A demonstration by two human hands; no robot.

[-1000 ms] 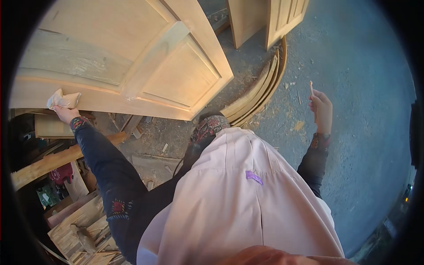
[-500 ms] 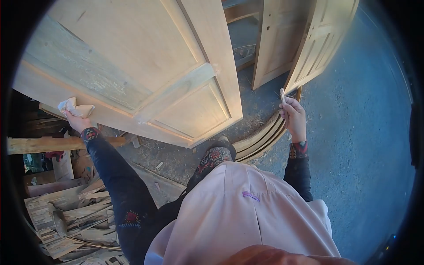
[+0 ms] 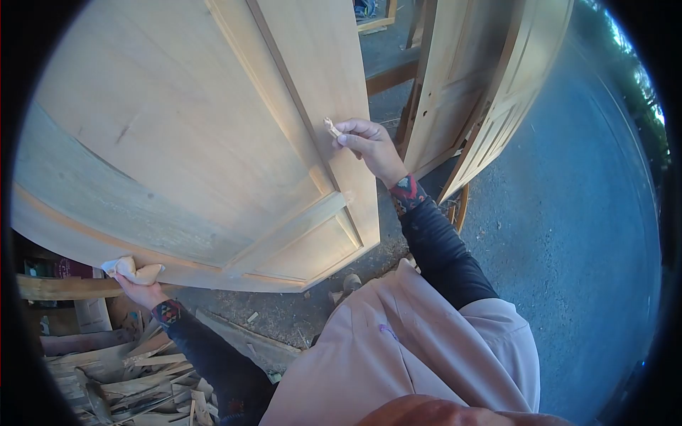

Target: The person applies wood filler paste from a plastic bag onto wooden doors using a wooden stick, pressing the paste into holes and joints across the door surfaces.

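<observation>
Panelled wooden door (image 3: 156, 142) before the person; hands well apart
Left hand (image 3: 144, 292) grips a crumpled pale wad (image 3: 135, 271) at the door's lower edge; right hand (image 3: 373, 148) pinches a small pale piece (image 3: 331, 128) over the right-hand stile; contact with the door unclear for both.

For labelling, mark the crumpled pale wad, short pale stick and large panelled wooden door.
Crumpled pale wad (image 3: 135, 270): head view, middle.
Short pale stick (image 3: 332, 128): head view, exposed middle.
Large panelled wooden door (image 3: 206, 153): head view, main panel.
</observation>
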